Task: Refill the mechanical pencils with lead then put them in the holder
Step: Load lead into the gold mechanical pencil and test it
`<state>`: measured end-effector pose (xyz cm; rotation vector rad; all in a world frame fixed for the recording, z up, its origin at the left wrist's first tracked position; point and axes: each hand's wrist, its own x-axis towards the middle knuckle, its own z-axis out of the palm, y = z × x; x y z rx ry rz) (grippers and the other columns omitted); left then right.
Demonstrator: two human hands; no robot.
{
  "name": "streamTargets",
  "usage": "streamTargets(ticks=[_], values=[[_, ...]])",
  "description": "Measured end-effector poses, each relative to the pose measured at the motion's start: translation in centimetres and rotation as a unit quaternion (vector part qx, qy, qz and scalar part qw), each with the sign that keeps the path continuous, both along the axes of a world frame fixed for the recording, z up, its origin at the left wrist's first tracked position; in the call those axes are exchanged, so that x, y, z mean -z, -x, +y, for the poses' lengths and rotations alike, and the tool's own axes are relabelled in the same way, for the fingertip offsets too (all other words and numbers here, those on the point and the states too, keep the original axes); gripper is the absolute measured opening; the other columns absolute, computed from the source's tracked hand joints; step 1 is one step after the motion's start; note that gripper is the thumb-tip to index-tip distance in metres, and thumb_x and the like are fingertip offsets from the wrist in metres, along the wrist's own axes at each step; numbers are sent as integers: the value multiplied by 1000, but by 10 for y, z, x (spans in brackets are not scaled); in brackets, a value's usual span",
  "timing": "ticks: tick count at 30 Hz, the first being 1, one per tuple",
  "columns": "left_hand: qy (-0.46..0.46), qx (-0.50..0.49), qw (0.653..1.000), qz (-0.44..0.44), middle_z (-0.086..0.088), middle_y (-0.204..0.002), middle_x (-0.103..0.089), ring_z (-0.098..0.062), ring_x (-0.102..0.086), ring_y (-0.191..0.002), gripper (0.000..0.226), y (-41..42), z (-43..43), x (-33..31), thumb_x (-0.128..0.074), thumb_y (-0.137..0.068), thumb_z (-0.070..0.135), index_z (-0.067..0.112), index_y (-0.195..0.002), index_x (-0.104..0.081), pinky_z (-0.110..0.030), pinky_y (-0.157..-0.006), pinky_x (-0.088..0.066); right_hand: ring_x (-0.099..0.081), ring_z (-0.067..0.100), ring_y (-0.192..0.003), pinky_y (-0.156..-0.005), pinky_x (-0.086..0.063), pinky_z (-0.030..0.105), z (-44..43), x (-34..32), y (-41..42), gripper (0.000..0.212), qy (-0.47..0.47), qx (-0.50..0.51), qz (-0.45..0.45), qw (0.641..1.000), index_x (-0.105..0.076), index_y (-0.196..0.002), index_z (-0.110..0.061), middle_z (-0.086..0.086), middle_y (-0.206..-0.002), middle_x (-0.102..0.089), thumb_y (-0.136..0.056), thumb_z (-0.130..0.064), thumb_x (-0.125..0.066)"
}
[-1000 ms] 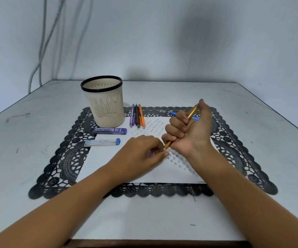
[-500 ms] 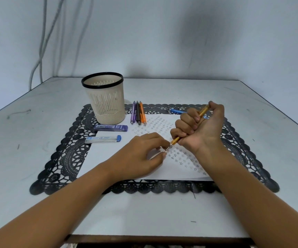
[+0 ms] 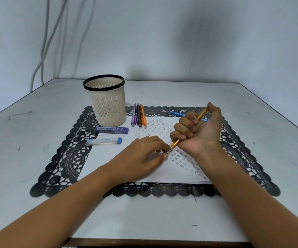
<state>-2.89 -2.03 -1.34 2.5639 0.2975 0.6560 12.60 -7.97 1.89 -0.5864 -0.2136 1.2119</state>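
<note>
now my right hand (image 3: 198, 133) is curled in a fist round the yellow mechanical pencil (image 3: 176, 143), palm turned toward me, with the thumb set against its far end. the pencil slants, its far end raised up and to the right and its silver tip pointing down and left, just above the white paper (image 3: 109, 163). my left hand (image 3: 144, 154) rests low over the paper, and its thumb and forefinger pinch at that silver tip. whether a lead sits between those fingertips i cannot tell, it is too small to see.

the paper, marked with rows of small pencilled figures, lies on a black lace placemat (image 3: 66, 158) on the pale table (image 3: 37, 122). the cream slotted holder (image 3: 107, 104) with a black rim stands upright at the mat's far left. just right of it three more pencils lie side by side, touching or nearly so: a purple pencil (image 3: 133, 115), a black pencil (image 3: 139, 116) and an orange pencil (image 3: 143, 116). a blue pencil (image 3: 177, 114) lies at the mat's far edge, partly hidden behind my right hand.

in front of the holder lies a dark blue lead case (image 3: 111, 130), and nearer me a clear lead case (image 3: 103, 141) with a blue cap, the two apart and roughly parallel. grey cables (image 3: 44, 42) hang down the wall at the far left.
</note>
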Motion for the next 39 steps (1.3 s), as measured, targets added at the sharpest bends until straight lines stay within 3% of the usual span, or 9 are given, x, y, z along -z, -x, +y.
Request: streamTargets(ticks=[8,11,16,20,23,27,30,33,39], values=[[51,-32,998,-10,6,-93,-61,-1,-53,-86,25,0,2,-1,-47,-89,32,18,-100,-64,-11,-75,-39,-43,13,-50,-60,-39,28,5,-5,8,30,35,45,-1,998,-45,-75,-14,2,-59,-43,-96,-34,-38],[58,-42,997,-17,7,-92,-61,0,-53,-87,21,0,1,-1,-50,-90,28,17,-100,-65,-6,-73,-36,-51,13,-64,-65,-45,31,5,-5,6,24,106,80,-122,984,-57,-79,-15,2,-70,-53,-95,-30,-46],[44,-86,995,-33,8,-95,-60,7,-49,-85,20,2,5,-3,-52,-91,21,15,-105,-65,-1,-73,-32,-46,8,-52,-45,-39,18,1,-11,1,17,121,132,-164,970,-62,-84,-8,2,-68,-52,-92,-21,-53],[33,-114,993,-15,8,-102,-56,1,-47,-92,29,3,8,-3,-48,-93,27,20,-119,-56,-5,-80,-32,-52,11,-56,-54,-50,21,1,-16,2,8,82,243,-206,944,-58,-90,-8,3,-68,-54,-92,-16,-55],[43,-115,992,15,9,-111,-49,-1,-44,-104,36,4,7,-2,-46,-93,30,23,-129,-47,-10,-85,-30,-62,8,-59,-61,-55,22,3,-23,4,11,68,323,-296,897,-57,-103,-17,1,-74,-60,-92,-16,-55],[3,-92,993,66,5,-130,-45,-5,-39,-119,42,4,6,-1,-44,-93,38,23,-132,-45,-15,-99,-28,-69,9,-77,-68,-55,20,11,-27,4,16,8,308,-487,817,-51,-90,-24,1,-90,-66,-90,-9,-57],[-40,-72,988,130,3,-146,-34,-9,-28,-132,51,2,6,2,-41,-92,47,25,-138,-37,-26,-111,-21,-68,8,-83,-70,-53,17,26,-19,0,16,-10,255,-625,738,-52,-88,-20,-14,-82,-64,-86,-7,-62],[-84,-71,976,186,4,-153,-20,-10,-15,-139,56,2,6,4,-37,-92,52,29,-142,-28,-29,-114,-12,-65,7,-82,-68,-53,13,43,-3,-8,11,17,198,-744,638,-56,-92,-10,-6,-85,-64,-85,-7,-64],[-89,-72,972,206,6,-154,-15,-9,-10,-140,57,2,6,5,-34,-92,53,31,-143,-23,-30,-114,-4,-62,21,-80,-77,-55,37,63,24,-18,9,10,147,-848,509,-58,-90,-5,9,-90,-64,-82,-3,-62]])
